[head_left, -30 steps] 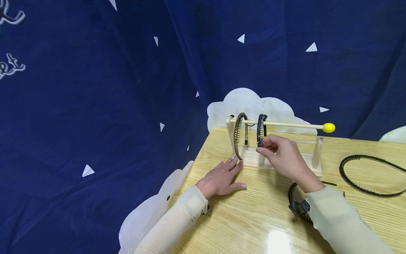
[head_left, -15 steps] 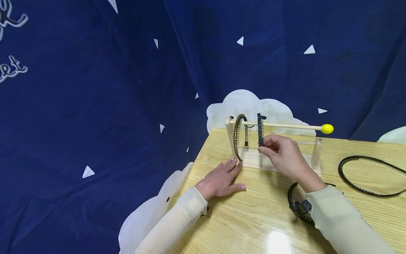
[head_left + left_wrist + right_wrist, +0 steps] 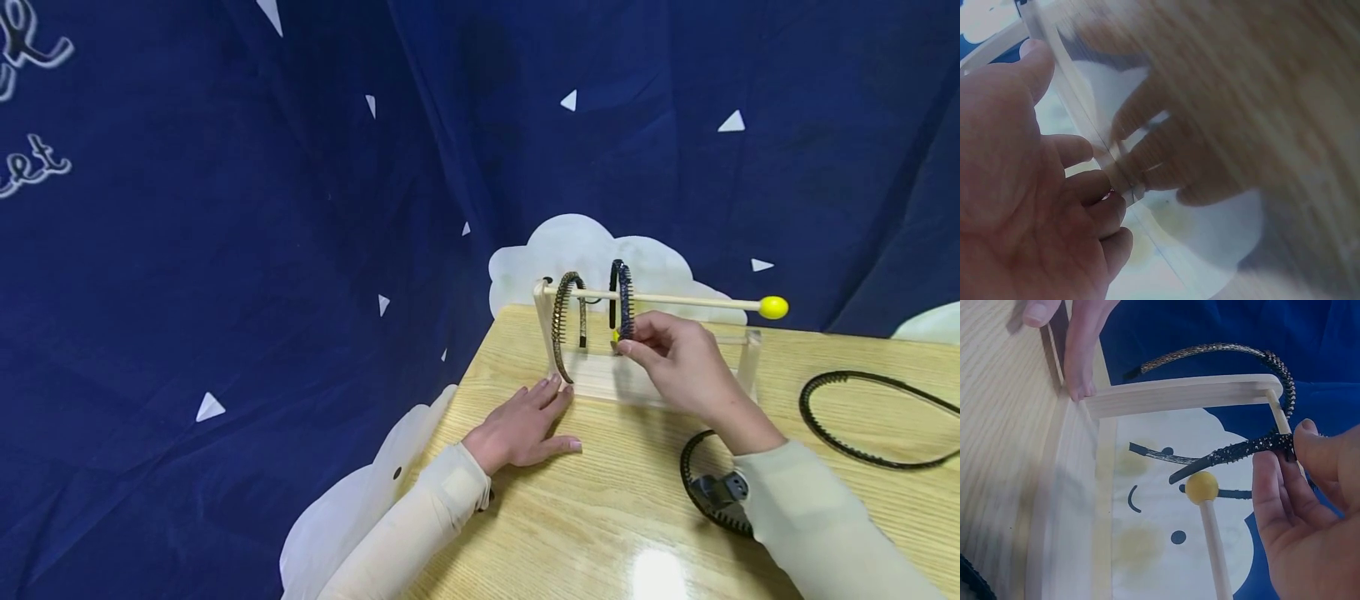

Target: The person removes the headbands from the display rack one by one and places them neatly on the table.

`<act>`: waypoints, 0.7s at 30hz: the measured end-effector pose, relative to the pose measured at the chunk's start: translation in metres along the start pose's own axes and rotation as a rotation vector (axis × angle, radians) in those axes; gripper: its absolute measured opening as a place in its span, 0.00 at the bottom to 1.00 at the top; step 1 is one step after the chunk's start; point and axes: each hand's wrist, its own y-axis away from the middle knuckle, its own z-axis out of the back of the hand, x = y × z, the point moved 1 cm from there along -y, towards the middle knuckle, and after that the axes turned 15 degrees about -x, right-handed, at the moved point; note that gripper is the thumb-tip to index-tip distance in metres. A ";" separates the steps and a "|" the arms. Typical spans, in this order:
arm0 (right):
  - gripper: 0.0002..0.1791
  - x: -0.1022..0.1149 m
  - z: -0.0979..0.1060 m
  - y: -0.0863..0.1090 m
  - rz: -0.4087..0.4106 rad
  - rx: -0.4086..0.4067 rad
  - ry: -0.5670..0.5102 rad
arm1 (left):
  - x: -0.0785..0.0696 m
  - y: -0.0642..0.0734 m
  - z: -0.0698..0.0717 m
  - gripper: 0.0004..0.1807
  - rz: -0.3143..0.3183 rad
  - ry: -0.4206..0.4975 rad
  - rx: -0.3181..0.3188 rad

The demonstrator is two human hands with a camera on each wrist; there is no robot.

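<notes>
A dark, glittery toothed headband (image 3: 626,300) hangs over the upper wooden rod (image 3: 697,301) of a small rack. My right hand (image 3: 678,358) pinches its near lower end between thumb and fingers, as the right wrist view also shows with the sparkling band (image 3: 1235,450). To its left, a gold-brown headband (image 3: 558,321) loops over the same rod near the upright post. My left hand (image 3: 521,425) lies palm down on the table, fingers straight, fingertips touching the front left corner of the rack's base (image 3: 600,379).
A yellow ball (image 3: 773,307) caps the rod's right end. On the wooden table (image 3: 585,533), one black toothed headband (image 3: 693,483) lies partly under my right forearm. Another black headband (image 3: 817,425) lies farther right. A dark blue curtain (image 3: 300,208) with white clouds hangs behind and to the left.
The dark headband has turned on the rod, its teeth now facing right and its far arm showing on the left. My right hand has shifted slightly right; my left hand has stayed put.
</notes>
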 end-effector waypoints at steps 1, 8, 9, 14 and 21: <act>0.04 0.001 0.001 0.000 -0.001 -0.006 0.001 | 0.000 0.000 0.000 0.46 0.000 0.000 -0.001; 0.04 0.006 0.005 -0.003 0.004 -0.015 -0.008 | -0.001 0.000 -0.001 0.47 0.004 -0.003 0.004; 0.04 0.007 0.006 -0.003 0.004 -0.015 -0.010 | -0.001 0.000 -0.001 0.47 0.004 -0.003 0.005; 0.05 0.009 0.010 -0.004 -0.002 -0.015 -0.022 | -0.001 0.000 -0.001 0.46 0.005 -0.002 0.011; 0.03 0.015 0.016 -0.006 0.012 -0.041 -0.054 | -0.001 0.000 0.001 0.46 0.001 0.002 0.004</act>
